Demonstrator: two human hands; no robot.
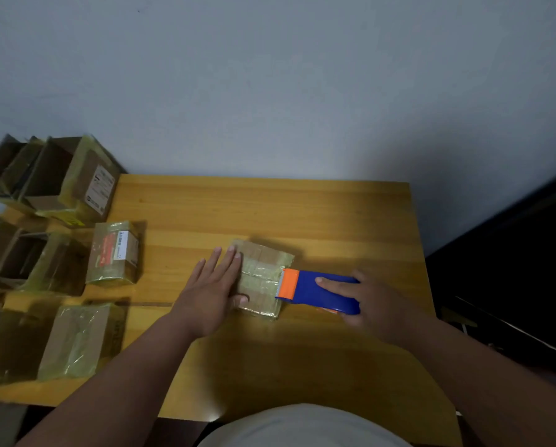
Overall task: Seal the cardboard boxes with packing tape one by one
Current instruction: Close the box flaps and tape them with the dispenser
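Observation:
A small flat cardboard box [263, 279] wrapped in yellowish tape lies near the middle of the wooden table [270, 208]. My left hand [213, 285] lies flat with straight fingers against the box's left side, thumb on its near edge. My right hand [364, 301] grips a blue tape dispenser [322, 293], index finger stretched along its top. The dispenser's orange cutter end [288, 284] touches the right edge of the box.
Several cardboard boxes stand at the table's left: a taped one with a label [113, 253], a larger taped one [73, 340] near the front, and open ones [54, 175] at the back. A grey wall rises behind. Dark space lies to the right.

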